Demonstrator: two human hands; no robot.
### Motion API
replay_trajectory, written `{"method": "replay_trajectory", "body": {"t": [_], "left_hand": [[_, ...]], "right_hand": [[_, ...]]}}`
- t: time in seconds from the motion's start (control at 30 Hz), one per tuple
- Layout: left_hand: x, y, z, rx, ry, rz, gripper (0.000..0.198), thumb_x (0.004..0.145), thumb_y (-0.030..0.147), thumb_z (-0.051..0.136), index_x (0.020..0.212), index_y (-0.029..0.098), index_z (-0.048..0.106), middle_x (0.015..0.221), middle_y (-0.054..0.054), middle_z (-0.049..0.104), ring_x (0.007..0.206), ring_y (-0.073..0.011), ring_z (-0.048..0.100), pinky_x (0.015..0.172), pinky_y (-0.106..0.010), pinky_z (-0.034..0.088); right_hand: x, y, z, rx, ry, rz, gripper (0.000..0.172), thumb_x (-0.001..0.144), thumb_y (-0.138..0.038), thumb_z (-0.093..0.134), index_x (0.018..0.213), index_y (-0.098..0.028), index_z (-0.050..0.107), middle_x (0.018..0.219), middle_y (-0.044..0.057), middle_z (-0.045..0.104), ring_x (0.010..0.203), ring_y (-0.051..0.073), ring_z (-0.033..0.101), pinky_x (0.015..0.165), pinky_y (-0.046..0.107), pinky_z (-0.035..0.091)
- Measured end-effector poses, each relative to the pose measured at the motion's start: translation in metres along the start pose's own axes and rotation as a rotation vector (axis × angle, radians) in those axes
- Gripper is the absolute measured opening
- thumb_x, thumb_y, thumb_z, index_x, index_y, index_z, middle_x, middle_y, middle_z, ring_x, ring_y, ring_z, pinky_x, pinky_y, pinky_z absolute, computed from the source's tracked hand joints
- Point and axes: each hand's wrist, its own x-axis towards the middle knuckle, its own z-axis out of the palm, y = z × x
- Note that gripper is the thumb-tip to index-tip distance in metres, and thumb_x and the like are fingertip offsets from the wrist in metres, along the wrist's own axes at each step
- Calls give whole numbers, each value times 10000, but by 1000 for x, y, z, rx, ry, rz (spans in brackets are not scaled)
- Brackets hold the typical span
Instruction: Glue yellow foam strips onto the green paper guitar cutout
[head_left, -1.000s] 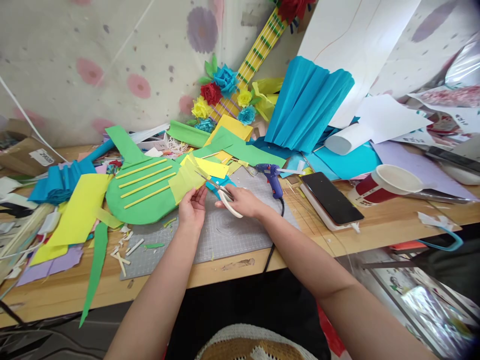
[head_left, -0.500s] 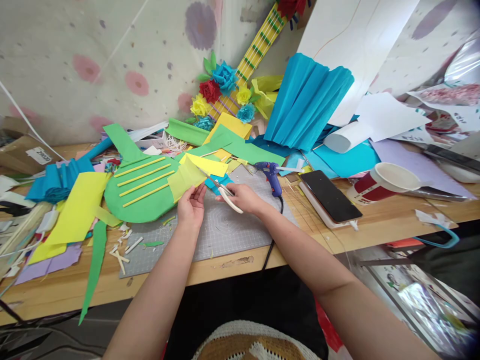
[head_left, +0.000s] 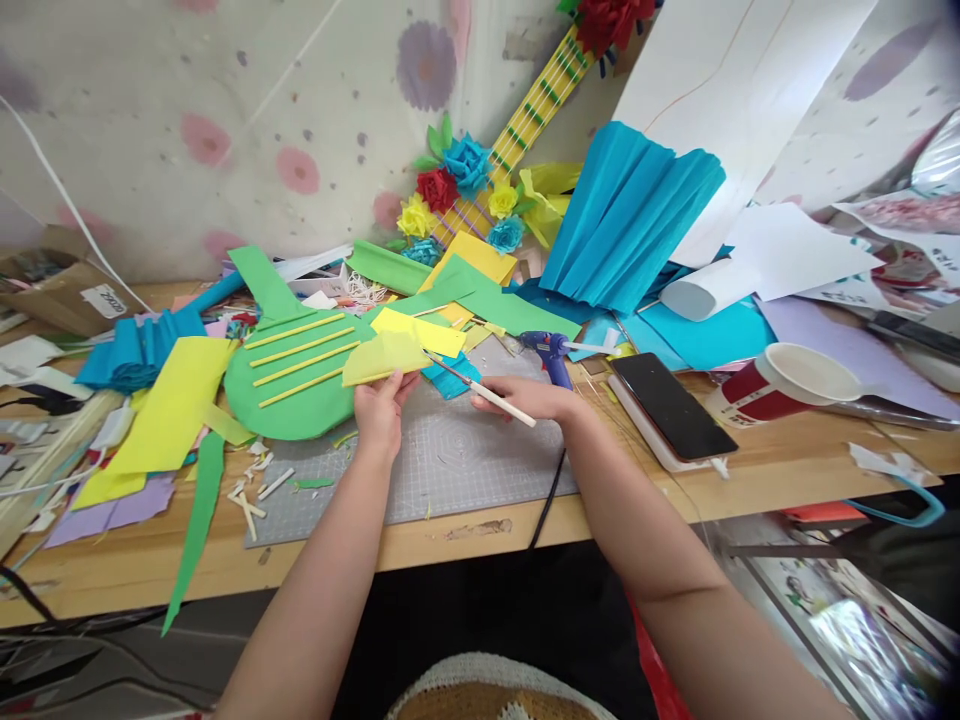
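Pulling the scissors clear of the sheet

We note the yellow-green sheet (head_left: pixel 382 357) now rides flatter and folded over in the left hand (head_left: pixel 379 412), just in front of the green paper guitar (head_left: pixel 300 390). A moment ago it stood spread with the blades in it. The scissors (head_left: pixel 480 390) sit drawn back, blades together, tip just beside the sheet's edge; we judge this cut finished. The left hand pinches the sheet's near edge above the cutting mat (head_left: pixel 457 460). The right hand (head_left: pixel 529 398) is wrapped around the white handles, wrist low. The hands are near each other but apart.
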Motion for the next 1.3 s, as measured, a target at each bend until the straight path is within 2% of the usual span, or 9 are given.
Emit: {"method": "replay_trajectory", "body": {"t": [0.13, 0.27, 0.43, 0.57, 0.7, 0.9, 1.03, 1.17, 1.3], "left_hand": [[5, -4, -3, 64, 33, 83, 389, 570, 199, 758, 897, 198, 546, 843, -20, 690, 677, -143, 657, 729, -339, 546], [5, -4, 0, 59, 61, 132, 409, 585, 159, 746, 897, 214, 488, 803, 2, 671, 673, -125, 647, 709, -293, 539], [1, -3, 5, 48, 46, 132, 367, 598, 95, 719, 876, 225, 517, 907, 7, 653, 758, -104, 642, 734, -230, 525], [5, -9, 7, 61, 15, 78, 344, 591, 83, 717, 845, 216, 525, 996, 6, 627, 763, -102, 639, 741, -246, 530], [12, -14, 6, 54, 6, 42, 325, 607, 96, 709, 845, 200, 513, 899, 4, 622, 755, -110, 640, 752, -280, 534], [16, -10, 4, 21, -9, -7, 335, 618, 145, 721, 846, 190, 479, 720, 24, 620, 633, -107, 639, 698, -286, 547], [18, -8, 4, -15, 7, -27, 333, 613, 172, 733, 831, 190, 483, 720, 21, 638, 606, -103, 632, 653, -269, 549], [18, -7, 5, -53, 33, -44, 281, 637, 152, 710, 822, 187, 502, 727, 18, 638, 610, -103, 629, 630, -256, 542], [17, -9, 6, -63, 10, -75, 258, 651, 141, 700, 837, 193, 529, 775, 17, 638, 634, -90, 629, 676, -255, 537]], "right_hand": [[-7, 1, -12, 25, -127, 45, 542, 757, -711, 397, 776, -175, 472, 648, -12, 474, 581, 107, 459, 528, 238, 342], [-15, -1, -19, -13, -149, 112, 561, 739, -722, 412, 784, -168, 485, 593, -14, 495, 550, 105, 466, 513, 235, 337], [-11, -4, -23, -16, -69, 114, 547, 731, -709, 445, 800, -170, 505, 626, -5, 530, 566, 114, 503, 525, 239, 356], [-2, -7, -26, -66, 41, 126, 503, 734, -668, 482, 835, -176, 517, 741, 22, 570, 637, 135, 534, 544, 240, 363], [1, -4, -19, -216, 160, 97, 460, 723, -628, 528, 846, -185, 521, 818, 36, 588, 711, 152, 523, 572, 236, 338], [-7, 9, -7, -365, 433, 252, 539, 654, -728, 521, 758, -199, 511, 748, 36, 589, 665, 169, 510, 543, 247, 275], [-13, 4, -5, -406, 375, 229, 537, 733, -723, 426, 762, -196, 525, 777, 63, 614, 686, 183, 536, 545, 253, 277], [-15, -4, 1, -489, 348, 285, 552, 804, -694, 321, 841, -184, 530, 832, 110, 632, 736, 216, 565, 559, 265, 286], [-15, -5, 3, -476, 321, 302, 560, 785, -712, 333, 787, -190, 537, 817, 105, 630, 736, 219, 566, 560, 270, 299]]}}
